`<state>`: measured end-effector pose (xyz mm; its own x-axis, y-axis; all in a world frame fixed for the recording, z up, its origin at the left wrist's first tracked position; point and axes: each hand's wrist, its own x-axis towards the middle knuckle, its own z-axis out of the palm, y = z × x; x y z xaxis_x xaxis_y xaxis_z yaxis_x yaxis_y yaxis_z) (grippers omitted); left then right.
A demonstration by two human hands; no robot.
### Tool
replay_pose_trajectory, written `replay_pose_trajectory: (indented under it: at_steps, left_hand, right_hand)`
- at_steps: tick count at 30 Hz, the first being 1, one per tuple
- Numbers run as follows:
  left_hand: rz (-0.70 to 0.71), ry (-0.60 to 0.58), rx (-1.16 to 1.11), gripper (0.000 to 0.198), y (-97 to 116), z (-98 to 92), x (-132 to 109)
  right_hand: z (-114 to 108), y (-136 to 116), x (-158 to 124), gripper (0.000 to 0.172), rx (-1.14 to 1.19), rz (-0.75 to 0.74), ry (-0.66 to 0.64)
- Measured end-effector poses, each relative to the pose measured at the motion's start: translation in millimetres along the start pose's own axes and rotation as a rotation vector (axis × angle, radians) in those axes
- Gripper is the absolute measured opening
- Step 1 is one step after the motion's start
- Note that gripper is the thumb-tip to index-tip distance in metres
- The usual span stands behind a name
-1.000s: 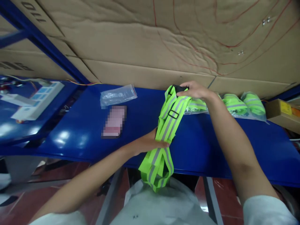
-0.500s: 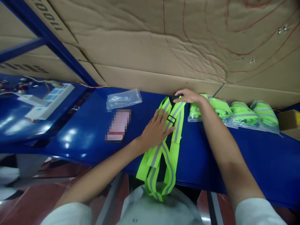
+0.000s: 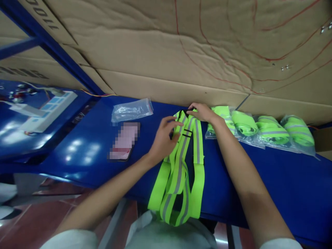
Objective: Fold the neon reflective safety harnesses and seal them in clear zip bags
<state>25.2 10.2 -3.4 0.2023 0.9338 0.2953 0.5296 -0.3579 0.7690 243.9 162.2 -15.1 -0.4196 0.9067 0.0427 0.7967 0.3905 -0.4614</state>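
Observation:
A neon green reflective strap vest (image 3: 181, 173) with grey stripes lies on the blue table (image 3: 259, 173), its lower loops hanging over the near edge. My left hand (image 3: 163, 140) pinches the left straps near a black buckle. My right hand (image 3: 202, 112) grips the top end of the vest by the cardboard wall.
Several bagged green vests (image 3: 261, 129) lie in a row to the right along the cardboard wall (image 3: 181, 58). An empty clear zip bag (image 3: 131, 110) and a pixelated flat item (image 3: 123, 141) sit to the left. A white power strip (image 3: 44, 112) rests on the neighbouring blue table.
The vest went from held up to laid flat on the table. My left hand moved from its middle up to the straps near the buckle and pinched them.

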Motion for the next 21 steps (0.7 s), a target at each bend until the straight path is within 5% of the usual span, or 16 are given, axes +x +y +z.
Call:
replay_pose_trajectory:
  at_steps: [3, 8, 10, 16, 21]
  left_hand:
    - [-0.184, 0.051, -0.145, 0.033, -13, -4.0, 9]
    - [-0.243, -0.052, -0.455, 0.031, -17, -0.6, 12]
    - [-0.216, -0.051, -0.394, 0.026, -17, 5.5, 6]
    - [0.320, -0.124, 0.320, 0.039, -12, 21.5, -10]
    - [0.581, -0.486, 0.336, 0.057, -8, 23.8, 6]
  right_hand:
    - [3, -1, -1, 0.028, 0.019, -0.007, 0.024]
    - [2, 1, 0, 0.029, 0.043, -0.010, 0.011]
    - [1, 1, 0, 0.029, 0.037, -0.012, 0.009]
    - [-2, 1, -1, 0.031, 0.009, -0.002, -0.003]
    - [-2, 0, -4, 0.033, -0.007, 0.015, -0.004]
